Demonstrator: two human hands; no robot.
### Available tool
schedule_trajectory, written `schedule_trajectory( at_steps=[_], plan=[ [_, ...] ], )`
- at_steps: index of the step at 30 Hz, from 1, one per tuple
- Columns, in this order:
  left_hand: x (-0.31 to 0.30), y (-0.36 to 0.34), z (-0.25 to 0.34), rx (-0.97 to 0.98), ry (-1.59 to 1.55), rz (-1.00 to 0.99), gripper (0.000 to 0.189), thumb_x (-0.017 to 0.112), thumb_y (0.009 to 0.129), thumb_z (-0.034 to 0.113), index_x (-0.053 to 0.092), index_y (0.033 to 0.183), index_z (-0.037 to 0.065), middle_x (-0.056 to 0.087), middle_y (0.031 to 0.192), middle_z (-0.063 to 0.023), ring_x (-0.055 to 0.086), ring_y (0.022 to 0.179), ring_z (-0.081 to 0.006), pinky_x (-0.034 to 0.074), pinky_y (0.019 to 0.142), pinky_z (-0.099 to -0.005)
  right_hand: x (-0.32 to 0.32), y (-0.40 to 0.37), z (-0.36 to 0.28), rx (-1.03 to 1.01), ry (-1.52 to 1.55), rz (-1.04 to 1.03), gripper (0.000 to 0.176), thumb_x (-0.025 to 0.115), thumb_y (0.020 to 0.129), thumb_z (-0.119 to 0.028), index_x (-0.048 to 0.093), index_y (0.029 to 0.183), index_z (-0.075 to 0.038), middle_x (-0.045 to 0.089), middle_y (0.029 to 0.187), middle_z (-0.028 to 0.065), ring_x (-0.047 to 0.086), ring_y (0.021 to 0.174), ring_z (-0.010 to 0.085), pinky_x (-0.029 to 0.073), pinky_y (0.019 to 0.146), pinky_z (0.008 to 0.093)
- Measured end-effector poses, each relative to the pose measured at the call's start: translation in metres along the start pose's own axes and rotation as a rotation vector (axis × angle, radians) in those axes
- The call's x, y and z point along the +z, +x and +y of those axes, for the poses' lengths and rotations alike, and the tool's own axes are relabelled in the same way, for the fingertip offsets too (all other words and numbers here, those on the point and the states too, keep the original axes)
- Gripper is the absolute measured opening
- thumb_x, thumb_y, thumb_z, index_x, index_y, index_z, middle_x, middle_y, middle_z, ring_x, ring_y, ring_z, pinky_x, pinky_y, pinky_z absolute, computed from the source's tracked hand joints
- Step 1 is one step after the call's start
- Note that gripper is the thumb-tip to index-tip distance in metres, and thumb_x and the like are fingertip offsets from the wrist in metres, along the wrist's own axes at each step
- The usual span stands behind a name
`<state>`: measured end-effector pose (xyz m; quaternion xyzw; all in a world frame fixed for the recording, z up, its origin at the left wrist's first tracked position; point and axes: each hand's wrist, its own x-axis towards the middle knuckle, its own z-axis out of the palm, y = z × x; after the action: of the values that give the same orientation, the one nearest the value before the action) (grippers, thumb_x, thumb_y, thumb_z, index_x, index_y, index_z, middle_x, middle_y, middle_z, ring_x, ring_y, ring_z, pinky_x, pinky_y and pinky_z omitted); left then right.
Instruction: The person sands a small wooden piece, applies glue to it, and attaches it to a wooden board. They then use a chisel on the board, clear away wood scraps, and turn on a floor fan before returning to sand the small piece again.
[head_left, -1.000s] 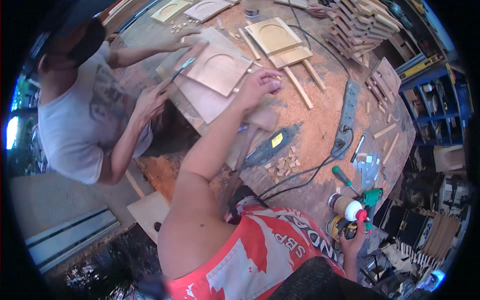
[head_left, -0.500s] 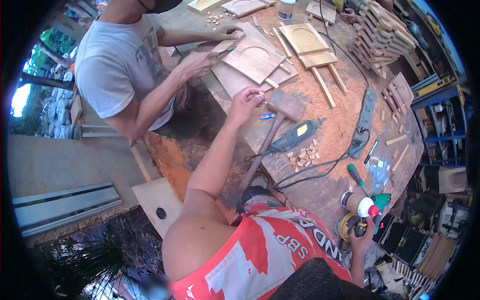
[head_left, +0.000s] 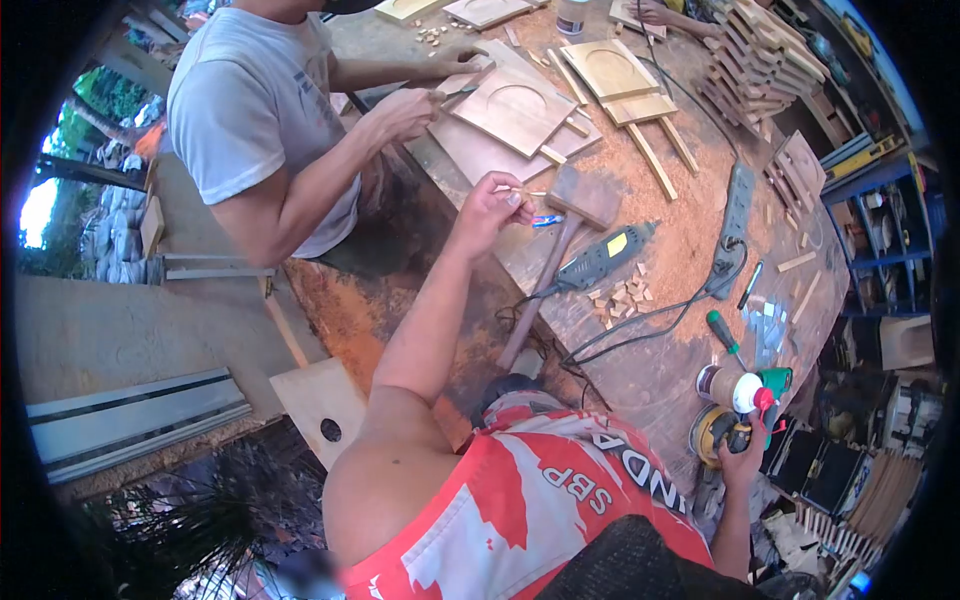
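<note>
My left hand (head_left: 490, 212) pinches a thin piece (head_left: 533, 193); beyond its fingers, the board (head_left: 512, 118) has its recess cut. My right hand (head_left: 741, 462), beside the sander (head_left: 708, 430): grip undetermined.

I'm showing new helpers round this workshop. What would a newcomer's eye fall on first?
Probably the orange sawdust across the middle of the table. Then the wooden mallet lying near the left hand, and the tall stack of wooden pieces at the far right.
</note>
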<state>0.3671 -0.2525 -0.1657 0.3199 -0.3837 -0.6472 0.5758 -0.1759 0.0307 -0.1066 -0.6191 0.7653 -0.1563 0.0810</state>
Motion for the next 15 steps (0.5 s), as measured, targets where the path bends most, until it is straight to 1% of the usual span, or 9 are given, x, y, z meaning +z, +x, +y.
schedule_trajectory(
  at_steps=[4, 6, 8, 9, 10, 13, 15],
  plan=[
    [0.008, -0.006, 0.011, 0.029, -0.087, -0.082, 0.029, 0.064, 0.094, 0.016, 0.049, 0.118, 0.009, 0.066, 0.091, -0.0091, 0.064, 0.085, -0.0180, 0.052, 0.079, -0.0334, 0.000, -0.001, 0.002, 0.069, 0.005, -0.022, 0.072, 0.075, 0.061, -0.004, 0.053, 0.129, -0.002, 0.054, 0.132, 0.0193, 0.051, 0.125, 0.0354, 0.039, 0.107, 0.0426],
    [0.012, -0.009, 0.016, 0.064, -0.168, -0.130, 0.036, 0.068, 0.091, 0.020, 0.048, 0.120, 0.009, 0.067, 0.091, -0.0089, 0.064, 0.085, -0.0180, 0.052, 0.080, -0.0329, 0.000, -0.001, 0.000, 0.042, 0.001, -0.007, 0.071, 0.075, 0.061, -0.003, 0.053, 0.129, -0.002, 0.054, 0.132, 0.0187, 0.051, 0.125, 0.0348, 0.039, 0.107, 0.0420],
    [0.015, -0.012, 0.021, 0.061, -0.173, -0.150, 0.039, 0.069, 0.091, 0.021, 0.048, 0.121, 0.008, 0.067, 0.092, -0.0090, 0.064, 0.086, -0.0182, 0.052, 0.080, -0.0330, 0.002, -0.001, 0.000, 0.037, 0.013, -0.004, 0.072, 0.075, 0.061, -0.003, 0.053, 0.129, -0.002, 0.054, 0.132, 0.0184, 0.051, 0.125, 0.0339, 0.038, 0.107, 0.0413],
    [0.016, -0.013, 0.025, 0.062, -0.176, -0.170, 0.043, 0.070, 0.090, 0.022, 0.047, 0.123, 0.008, 0.067, 0.093, -0.0091, 0.065, 0.086, -0.0183, 0.052, 0.081, -0.0330, 0.003, -0.002, 0.002, 0.014, -0.004, 0.005, 0.071, 0.074, 0.063, -0.003, 0.051, 0.130, -0.003, 0.054, 0.129, 0.0171, 0.052, 0.122, 0.0326, 0.039, 0.105, 0.0398],
    [0.019, -0.014, 0.028, 0.059, -0.177, -0.169, 0.043, 0.070, 0.090, 0.022, 0.047, 0.123, 0.008, 0.067, 0.093, -0.0091, 0.065, 0.086, -0.0183, 0.052, 0.081, -0.0330, 0.004, -0.002, 0.004, -0.008, -0.022, 0.014, 0.070, 0.072, 0.066, -0.003, 0.050, 0.132, -0.004, 0.055, 0.126, 0.0158, 0.053, 0.120, 0.0313, 0.040, 0.104, 0.0382],
    [0.021, -0.017, 0.031, 0.058, -0.194, -0.167, 0.042, 0.070, 0.090, 0.022, 0.049, 0.121, 0.005, 0.068, 0.094, -0.0094, 0.065, 0.087, -0.0188, 0.052, 0.082, -0.0334, 0.005, -0.003, 0.003, 0.006, -0.030, 0.013, 0.070, 0.072, 0.066, -0.005, 0.050, 0.133, -0.005, 0.055, 0.126, 0.0153, 0.052, 0.120, 0.0308, 0.040, 0.104, 0.0379],
    [0.015, -0.016, 0.029, 0.061, -0.155, -0.162, 0.036, 0.070, 0.090, 0.021, 0.053, 0.117, 0.003, 0.068, 0.095, -0.0092, 0.066, 0.088, -0.0191, 0.052, 0.082, -0.0334, 0.004, -0.003, 0.003, 0.007, -0.022, 0.011, 0.070, 0.072, 0.066, -0.005, 0.050, 0.133, -0.005, 0.055, 0.127, 0.0150, 0.052, 0.121, 0.0305, 0.040, 0.104, 0.0378]
  ],
)
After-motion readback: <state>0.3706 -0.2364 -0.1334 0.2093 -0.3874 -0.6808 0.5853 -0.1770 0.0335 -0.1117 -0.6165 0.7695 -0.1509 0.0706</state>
